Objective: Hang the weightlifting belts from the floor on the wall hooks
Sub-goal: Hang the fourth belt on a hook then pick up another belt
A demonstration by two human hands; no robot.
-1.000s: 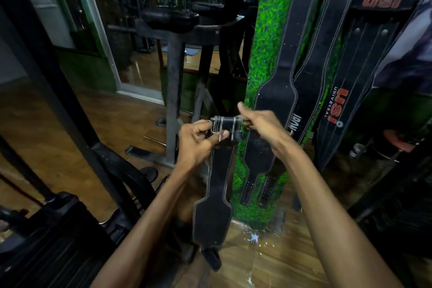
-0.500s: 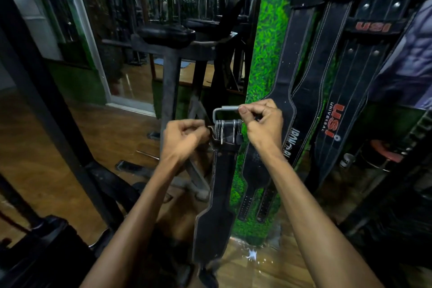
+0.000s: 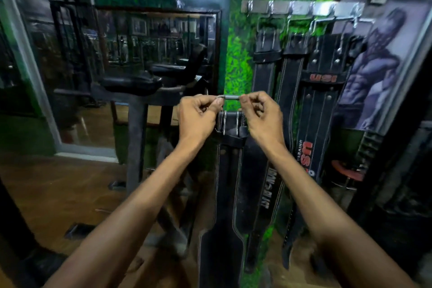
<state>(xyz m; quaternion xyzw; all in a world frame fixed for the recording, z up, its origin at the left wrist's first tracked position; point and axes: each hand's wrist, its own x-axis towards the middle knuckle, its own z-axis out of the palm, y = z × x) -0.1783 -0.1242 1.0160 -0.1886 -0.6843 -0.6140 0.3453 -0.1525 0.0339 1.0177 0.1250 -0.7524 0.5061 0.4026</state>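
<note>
Both hands have lifted the belt (image 3: 230, 170) higher, left hand (image 3: 198, 117) and right hand (image 3: 261, 117) each pinching an end of its buckle bar (image 3: 231, 97), strap hanging toward 6 o'clock, hook rail (image 3: 301, 8) at 1 o'clock, right hand nearer.

I see a metal hook rail (image 3: 301, 8) fixed high on the wall, spanning the green grass-pattern panel (image 3: 240, 58) and the edge of a poster (image 3: 374, 65). Three black belts hang from its hooks by their buckles: a plain belt (image 3: 264, 77) at left, a second belt (image 3: 291, 82) beside it, and a belt marked USI (image 3: 323, 91) at right. All three hang vertically, edges touching or overlapping. Wooden floor (image 3: 58, 184) lies below.
</note>
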